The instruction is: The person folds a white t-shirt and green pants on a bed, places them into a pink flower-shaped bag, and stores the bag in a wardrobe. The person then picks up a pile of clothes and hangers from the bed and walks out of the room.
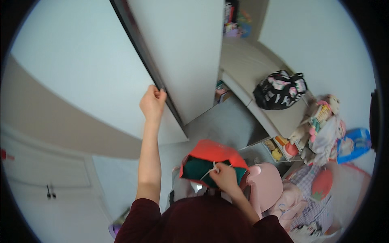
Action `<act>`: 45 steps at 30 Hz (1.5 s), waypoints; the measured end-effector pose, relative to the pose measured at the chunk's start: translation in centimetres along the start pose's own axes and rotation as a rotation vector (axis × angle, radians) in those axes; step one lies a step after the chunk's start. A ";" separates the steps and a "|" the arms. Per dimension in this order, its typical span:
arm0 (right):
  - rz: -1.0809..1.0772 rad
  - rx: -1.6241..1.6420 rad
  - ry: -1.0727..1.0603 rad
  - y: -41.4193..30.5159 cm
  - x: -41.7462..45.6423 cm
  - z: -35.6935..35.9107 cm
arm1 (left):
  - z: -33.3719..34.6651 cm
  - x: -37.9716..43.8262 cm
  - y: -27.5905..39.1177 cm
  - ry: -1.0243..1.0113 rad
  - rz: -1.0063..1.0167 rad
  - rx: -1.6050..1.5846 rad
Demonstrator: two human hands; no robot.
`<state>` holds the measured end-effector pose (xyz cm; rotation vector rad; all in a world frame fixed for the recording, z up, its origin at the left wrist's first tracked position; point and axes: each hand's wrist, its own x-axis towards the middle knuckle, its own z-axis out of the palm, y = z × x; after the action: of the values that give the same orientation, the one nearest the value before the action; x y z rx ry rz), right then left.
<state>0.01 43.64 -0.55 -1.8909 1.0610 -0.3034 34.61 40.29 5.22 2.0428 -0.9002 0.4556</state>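
At the edge of a white wardrobe door (91,66), beside its dark vertical strip, my left hand (154,98) grips with curled fingers. My right hand (224,177) is closed on the thin white cord handle (208,173) of a red paper bag (212,150), which hangs in front of my body. The bag's mouth faces up and shows a dark green inside; what lies deeper in it is hidden. Another white panel (182,54) stands just right of the door.
A black printed bag (281,91) sits on a beige desk (243,57). Soft toys (322,121) and a blue package (354,145) lie at the right. A pink chair (267,185) is close by my right arm, near a small storage rack (282,148). A white room door (51,182) is at the left.
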 end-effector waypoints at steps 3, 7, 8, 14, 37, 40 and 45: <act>-0.094 -0.045 0.004 1.2 0.5 -1.0 | -5.6 -6.9 1.7 -0.009 -0.099 -0.025; -0.152 0.001 -0.110 -0.1 0.3 -1.0 | -12.9 -15.0 0.9 0.156 -0.132 0.031; -0.161 0.011 -0.131 0.0 0.2 -0.8 | -14.5 -16.8 0.1 0.200 -0.144 0.034; -0.216 0.055 -0.309 -1.1 0.0 2.4 | -25.7 -23.4 -4.1 0.368 -0.319 0.285; -0.026 0.086 -0.172 -0.6 -3.2 10.2 | -19.7 -27.2 -5.8 0.281 0.077 -0.067; -0.027 0.065 -0.132 0.5 -1.4 8.9 | -15.0 -23.2 -4.2 0.079 0.011 -0.267; -0.015 0.069 -0.120 0.2 1.5 7.1 | -8.1 -11.0 -1.4 -0.044 0.112 -0.374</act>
<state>5.01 46.69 -4.92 -1.8328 0.9448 -0.2285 28.19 52.14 2.61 1.6734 -1.0446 0.2773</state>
